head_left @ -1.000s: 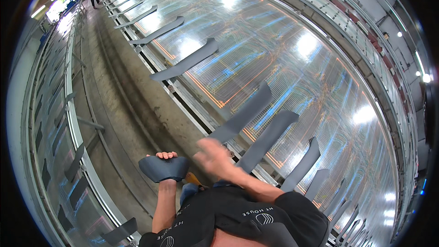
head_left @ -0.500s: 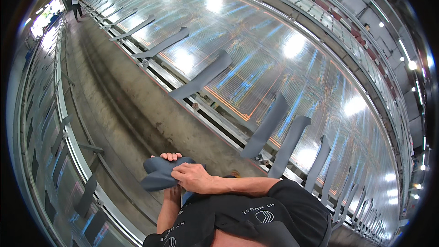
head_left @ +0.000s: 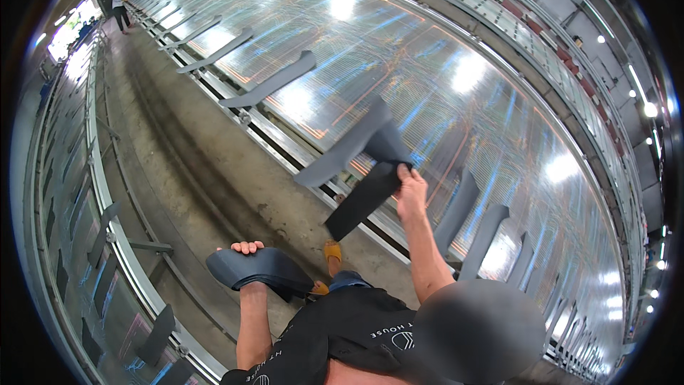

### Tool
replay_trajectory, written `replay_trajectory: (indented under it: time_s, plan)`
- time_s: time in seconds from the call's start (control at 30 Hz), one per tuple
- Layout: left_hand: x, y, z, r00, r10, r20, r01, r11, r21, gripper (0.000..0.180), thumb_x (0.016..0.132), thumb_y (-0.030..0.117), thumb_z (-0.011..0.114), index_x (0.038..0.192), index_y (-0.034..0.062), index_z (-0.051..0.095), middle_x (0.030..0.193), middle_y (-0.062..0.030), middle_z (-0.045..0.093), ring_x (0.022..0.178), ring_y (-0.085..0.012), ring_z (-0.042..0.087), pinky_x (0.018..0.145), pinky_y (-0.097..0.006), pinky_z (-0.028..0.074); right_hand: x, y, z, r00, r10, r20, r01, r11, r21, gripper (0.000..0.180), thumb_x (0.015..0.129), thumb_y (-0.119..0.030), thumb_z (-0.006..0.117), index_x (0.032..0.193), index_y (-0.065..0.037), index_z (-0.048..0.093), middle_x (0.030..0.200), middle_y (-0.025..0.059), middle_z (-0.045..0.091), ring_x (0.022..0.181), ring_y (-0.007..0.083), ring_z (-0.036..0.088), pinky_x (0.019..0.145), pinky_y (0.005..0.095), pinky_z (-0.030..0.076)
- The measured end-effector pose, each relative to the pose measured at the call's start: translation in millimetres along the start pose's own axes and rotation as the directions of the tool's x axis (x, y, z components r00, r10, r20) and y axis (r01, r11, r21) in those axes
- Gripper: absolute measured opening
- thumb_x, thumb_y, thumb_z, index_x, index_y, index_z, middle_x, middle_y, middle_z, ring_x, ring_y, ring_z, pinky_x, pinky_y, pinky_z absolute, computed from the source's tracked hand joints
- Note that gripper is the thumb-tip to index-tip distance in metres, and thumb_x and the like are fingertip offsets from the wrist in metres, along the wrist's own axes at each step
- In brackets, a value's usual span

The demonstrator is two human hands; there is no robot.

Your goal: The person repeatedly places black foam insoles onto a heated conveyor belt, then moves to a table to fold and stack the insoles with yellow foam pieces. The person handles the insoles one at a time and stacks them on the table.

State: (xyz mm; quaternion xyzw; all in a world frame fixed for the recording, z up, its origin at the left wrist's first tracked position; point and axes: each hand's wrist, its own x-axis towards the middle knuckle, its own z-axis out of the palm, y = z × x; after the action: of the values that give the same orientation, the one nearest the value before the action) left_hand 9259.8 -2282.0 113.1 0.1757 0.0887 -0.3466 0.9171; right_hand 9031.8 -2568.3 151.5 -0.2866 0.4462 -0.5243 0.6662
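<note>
My left hand (head_left: 247, 247) grips a small stack of dark grey, flexible cut pieces (head_left: 260, 267), which curves over the palm with the fingertips showing at its far edge. Out over the near edge of the long table, my right hand (head_left: 412, 191) pinches the end of a single dark strip (head_left: 363, 199); its black face shows and it hangs toward the rail. Just left of that strip, a similar grey cut piece (head_left: 342, 148) lies across the table's edge. Another grey piece (head_left: 457, 210) lies to the right of my right hand.
The long, shiny table (head_left: 427, 85) carries a row of grey pieces along its near metal rail (head_left: 285, 160). A second table (head_left: 75, 242) with similar pieces runs along my left. Between them is a concrete aisle (head_left: 192, 171). Far off, another person (head_left: 121, 6) stands by the table.
My right hand has left the stack and reached forward and right over the table edge with one strip. My left hand keeps the stack. The view has shifted along the table.
</note>
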Motion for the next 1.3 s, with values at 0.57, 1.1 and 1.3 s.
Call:
replay_trajectory:
  time_s: [0.57, 1.1, 1.3]
  plan:
    - [132, 35, 14, 0.996, 0.037, 0.082, -0.035, 0.999, -0.023, 0.059, 0.097, 0.053, 0.032, 0.075, 0.0074, 0.063, 0.07, -0.0083, 0.062, 0.07, -0.024, 0.057, 0.082, -0.037, 0.046, -104, 102, 205, 0.184, 0.051, 0.982, 0.752, 0.636, -0.174, 0.047, 0.078, -0.017, 0.07, 0.118, -0.002, 0.051, 0.118, 0.0178, 0.055, 0.11, 0.0358, 0.053, 0.092, 0.0424, 0.045]
    - [275, 140, 30, 0.909, -0.179, 0.377, 0.205, 0.978, -0.03, 0.06, 0.099, 0.052, 0.026, 0.081, 0.0062, 0.061, 0.073, -0.0077, 0.06, 0.073, -0.0217, 0.056, 0.087, -0.039, 0.043, -129, 165, 381, 0.54, -0.171, 0.824, 0.647, 0.711, -0.277, 0.016, 0.082, 0.003, 0.061, 0.097, -0.001, 0.065, 0.087, 0.0137, 0.066, 0.08, 0.0277, 0.065, 0.071, 0.0335, 0.052]
    - [332, 165, 25, 0.956, -0.151, 0.253, 0.155, 0.988, 0.003, 0.063, 0.098, 0.053, 0.027, 0.074, 0.0067, 0.063, 0.071, -0.0079, 0.062, 0.07, -0.0232, 0.057, 0.079, -0.039, 0.048, 8, 153, 365, 0.945, -0.003, 0.328, 0.094, 0.96, -0.264, 0.016, 0.096, -0.009, 0.05, 0.096, -0.004, 0.065, 0.073, -0.0055, 0.055, 0.06, 0.0028, 0.045, 0.054, 0.0204, 0.04]
